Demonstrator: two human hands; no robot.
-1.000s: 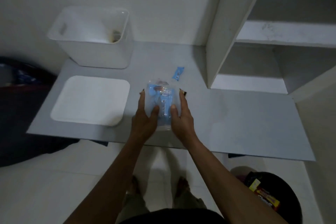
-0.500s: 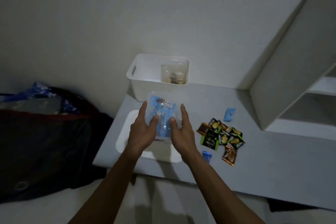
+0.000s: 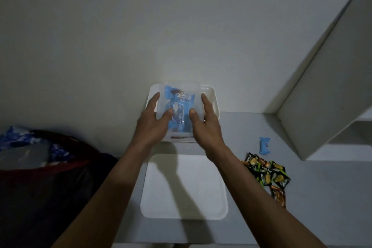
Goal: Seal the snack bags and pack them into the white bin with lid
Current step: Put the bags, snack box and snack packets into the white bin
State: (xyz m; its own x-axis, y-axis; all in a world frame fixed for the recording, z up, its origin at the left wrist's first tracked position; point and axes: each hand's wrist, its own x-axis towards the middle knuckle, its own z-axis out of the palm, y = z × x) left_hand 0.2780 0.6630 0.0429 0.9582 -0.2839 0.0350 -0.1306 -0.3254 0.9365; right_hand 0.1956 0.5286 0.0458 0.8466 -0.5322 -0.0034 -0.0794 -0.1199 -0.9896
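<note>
Fingers (image 3: 155, 99) of left hand (image 3: 153, 122) and right hand (image 3: 207, 125) clamp both sides of clear snack bag (image 3: 179, 110), blue packets inside, held over white bin (image 3: 211, 98) at frame centre. Bin mostly hidden behind bag and hands. White lid (image 3: 184, 186) flat on worktop (image 3: 314, 197), lower centre, under the forearms. Right of lid: pile of green-black and brown sachets (image 3: 267, 173), print too blurred to read; small blue packet (image 3: 264, 145) above them. Dark bag (image 3: 40, 177) at left.
</note>
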